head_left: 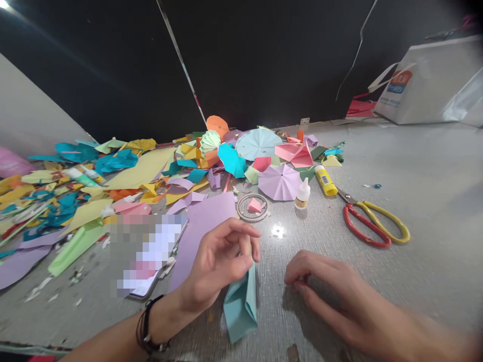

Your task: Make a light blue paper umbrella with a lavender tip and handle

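The folded teal paper [240, 309] lies right at the left hand [211, 266], its long axis running nearly straight away from the person, with a slight lean to the right at the far end. That far end narrows and disappears under the left thumb, where the fingers are closed and seem to pinch it; the wider near end, its creases partly sprung open, reaches back toward the person and is uncovered. The left hand is clearly the nearer one. The right hand [339, 286] is off to the right, apart from the paper, with its fingertips aimed left across the paper's long axis; a bare strip of tabletop [273, 301] lies between. Its thumb and forefinger are drawn in close with nothing visible in them, though whether the tips meet I cannot tell. To the left of the teal piece and beyond it, a lilac sheet [211, 216] runs partly behind the left hand, with a phone [158, 261] on its far left side. Farther out are a ring-shaped roll [239, 210] around a pink scrap [254, 205], a small white-capped bottle [303, 193], a yellow glue stick [326, 181] and, beyond the right hand, scissors [353, 205] with red and yellow handles
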`<state>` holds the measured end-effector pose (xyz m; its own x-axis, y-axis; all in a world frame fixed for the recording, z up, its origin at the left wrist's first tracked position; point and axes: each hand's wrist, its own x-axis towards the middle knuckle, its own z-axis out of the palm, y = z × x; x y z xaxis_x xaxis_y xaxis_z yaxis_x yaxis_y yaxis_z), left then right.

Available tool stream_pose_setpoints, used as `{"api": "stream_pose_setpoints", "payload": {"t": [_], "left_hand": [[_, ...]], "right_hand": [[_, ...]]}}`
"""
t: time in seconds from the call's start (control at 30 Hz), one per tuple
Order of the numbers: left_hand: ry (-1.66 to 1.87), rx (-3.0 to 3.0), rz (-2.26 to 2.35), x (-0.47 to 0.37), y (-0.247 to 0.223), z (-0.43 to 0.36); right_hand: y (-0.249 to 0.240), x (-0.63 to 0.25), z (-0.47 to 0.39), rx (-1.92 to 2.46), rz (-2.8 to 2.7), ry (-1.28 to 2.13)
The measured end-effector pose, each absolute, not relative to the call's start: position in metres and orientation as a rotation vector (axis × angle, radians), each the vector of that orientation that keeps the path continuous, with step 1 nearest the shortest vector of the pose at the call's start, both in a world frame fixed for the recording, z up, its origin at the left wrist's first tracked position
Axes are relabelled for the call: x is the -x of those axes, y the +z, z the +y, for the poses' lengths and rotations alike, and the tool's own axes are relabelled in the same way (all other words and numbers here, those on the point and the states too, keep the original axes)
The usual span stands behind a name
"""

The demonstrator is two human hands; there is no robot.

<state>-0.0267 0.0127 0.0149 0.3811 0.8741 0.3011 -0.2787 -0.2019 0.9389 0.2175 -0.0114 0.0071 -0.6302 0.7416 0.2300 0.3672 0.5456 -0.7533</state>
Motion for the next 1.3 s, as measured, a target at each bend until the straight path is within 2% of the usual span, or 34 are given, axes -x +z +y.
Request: {"api": "stream_pose_setpoints", "payload": {"t": [0.37, 0.47, 0.63, 0.83, 1.07, 1.3], "left_hand": [[1.099, -1.313, 0.487, 0.027, 0.013, 0.012], [1.078, -1.32, 0.481, 0.026, 0.01, 0.011], [1.03, -1.346, 0.516, 0.025, 0.008, 0.01], [1.053, -1.325, 0.607, 0.026, 0.008, 0.013], [1.045, -1.301, 0.631, 0.026, 0.005, 0.016], [1.021, -1.287, 0.602, 0.025, 0.004, 0.015]], "right_hand": [[0.011, -0.218, -0.012, 0.877, -2.254, 0.903], [0.019, -0.218, -0.01, 0.659, -2.413, 0.829], [0.028, -0.212, -0.013, 0.209, -2.82, 0.437], [0.012, -0.208, -0.015, 0.349, -2.719, 0.342], [0.011, -0.218, -0.012, 0.394, -2.486, 0.544], [0.018, -0.212, -0.015, 0.269, -2.725, 0.203]]}}
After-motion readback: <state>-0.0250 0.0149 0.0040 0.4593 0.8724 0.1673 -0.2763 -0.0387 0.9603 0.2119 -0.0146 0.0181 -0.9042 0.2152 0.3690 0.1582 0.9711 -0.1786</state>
